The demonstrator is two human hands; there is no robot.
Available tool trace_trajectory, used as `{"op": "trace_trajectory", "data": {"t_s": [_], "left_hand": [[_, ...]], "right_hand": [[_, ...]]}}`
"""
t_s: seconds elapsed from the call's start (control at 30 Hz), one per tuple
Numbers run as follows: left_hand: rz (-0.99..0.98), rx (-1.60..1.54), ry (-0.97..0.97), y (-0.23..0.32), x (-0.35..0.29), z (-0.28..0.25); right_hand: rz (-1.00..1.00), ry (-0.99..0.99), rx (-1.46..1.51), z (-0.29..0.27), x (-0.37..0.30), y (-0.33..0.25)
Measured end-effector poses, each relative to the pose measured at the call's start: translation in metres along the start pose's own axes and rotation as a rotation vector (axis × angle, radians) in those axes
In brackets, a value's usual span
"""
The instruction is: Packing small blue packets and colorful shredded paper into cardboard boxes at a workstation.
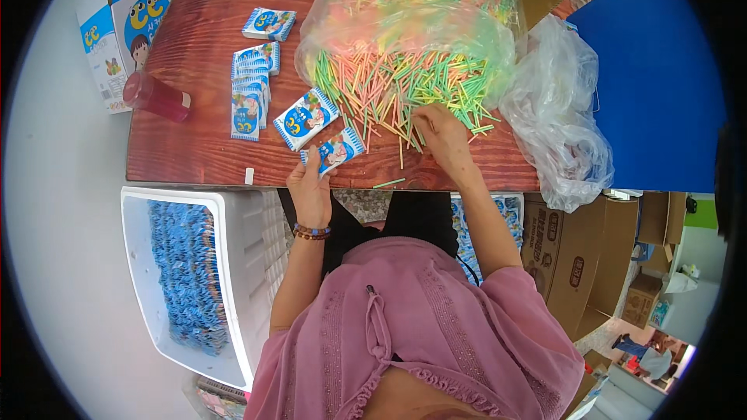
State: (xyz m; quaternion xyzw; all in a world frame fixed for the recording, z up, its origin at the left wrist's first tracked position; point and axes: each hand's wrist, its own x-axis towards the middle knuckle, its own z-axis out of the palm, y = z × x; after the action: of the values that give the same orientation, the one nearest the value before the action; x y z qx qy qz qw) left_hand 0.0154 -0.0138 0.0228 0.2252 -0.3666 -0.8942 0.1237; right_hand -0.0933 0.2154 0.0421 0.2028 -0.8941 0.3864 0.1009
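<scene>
Head view: left hand pinching a blue-and-white packet, right hand at the pastel sticks.
The packet sits at the left fingertips; the right fingers touch the pile (whether they grip one, I cannot tell). A careless wrist sweep could roll the loose green stick, between the hands, off the wooden table. Right of the right hand, a crumpled clear bag could snag the forearm; a foam box stands left of the left.
</scene>
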Motion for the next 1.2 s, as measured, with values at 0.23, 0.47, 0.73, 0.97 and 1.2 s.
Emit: {"op": "trace_trajectory", "data": {"t_s": [0.23, 0.47, 0.73, 0.97, 1.2], "left_hand": [[0.019, -0.015, 0.007, 0.000, 0.000, -0.003], [0.016, -0.045, 0.000, -0.004, 0.002, -0.011], [0.005, -0.067, -0.030, -0.003, 0.002, -0.012], [-0.004, -0.109, -0.030, -0.002, 0.003, -0.013], [0.000, -0.082, -0.038, -0.001, 0.001, -0.013]], "right_hand": [[0.054, -0.012, -0.139, -0.011, 0.010, 0.004], [0.063, 0.076, -0.470, -0.011, -0.012, -0.018], [0.239, 0.019, -0.603, 0.000, -0.028, -0.011], [0.236, 0.003, -0.491, 0.010, -0.020, -0.023], [0.093, 0.155, -0.539, -0.018, 0.017, 0.002]]}}
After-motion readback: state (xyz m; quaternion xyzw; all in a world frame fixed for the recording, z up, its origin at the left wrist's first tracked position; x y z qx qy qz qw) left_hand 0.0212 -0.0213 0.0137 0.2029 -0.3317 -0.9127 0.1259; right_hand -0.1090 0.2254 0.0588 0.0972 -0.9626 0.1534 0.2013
